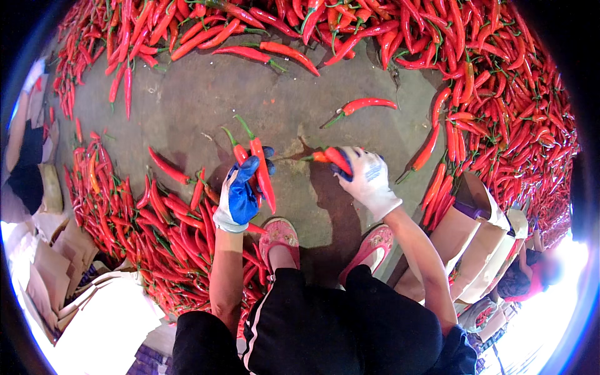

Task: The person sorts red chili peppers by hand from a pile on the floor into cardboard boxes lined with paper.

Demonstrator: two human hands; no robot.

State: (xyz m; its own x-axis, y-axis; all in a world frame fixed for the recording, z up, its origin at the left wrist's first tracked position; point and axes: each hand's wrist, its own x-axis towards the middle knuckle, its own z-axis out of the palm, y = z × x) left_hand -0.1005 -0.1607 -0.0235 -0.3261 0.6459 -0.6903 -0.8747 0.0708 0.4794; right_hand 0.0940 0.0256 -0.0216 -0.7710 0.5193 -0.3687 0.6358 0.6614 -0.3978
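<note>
My left hand (240, 197), in a white glove with a blue coated palm, is turned palm up around two red chili peppers (261, 168). Their green stems point away from me. My right hand (368, 176), gloved alike and seen from the back, grips red chili peppers (338, 159) whose stem ends point left; how many it holds is partly hidden by the fingers. Both hands are above the concrete floor (281, 103), apart from each other. Beyond my right hand a single red chili pepper (368, 104) lies on the floor.
Heaped red chilies (492, 93) curve along the far side and right. Another chili pile (173, 239) lies at left, reaching my pink shoe (280, 236). Paper bags (464, 243) stand at right; cardboard sheets (51, 276) lie at left. Other people (525, 276) are at the picture's edges.
</note>
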